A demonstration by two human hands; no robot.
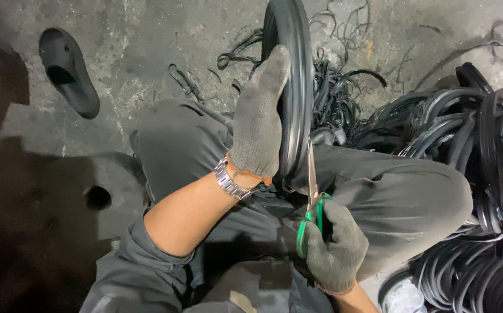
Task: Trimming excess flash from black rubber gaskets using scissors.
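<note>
My left hand [258, 119], in a grey knit glove with a metal watch at the wrist, grips a large black rubber ring [299, 69] that stands upright between my knees. My right hand [335, 249], also gloved, holds green-handled scissors [311, 197]. The scissor blades point up and touch the ring's lower edge, just right of my left hand.
A pile of black rubber rings [472, 139] lies at the right, with more at the lower right [472, 278]. Thin rubber trimmings [333, 87] litter the concrete floor behind the ring. A black sandal [69, 72] lies at the upper left.
</note>
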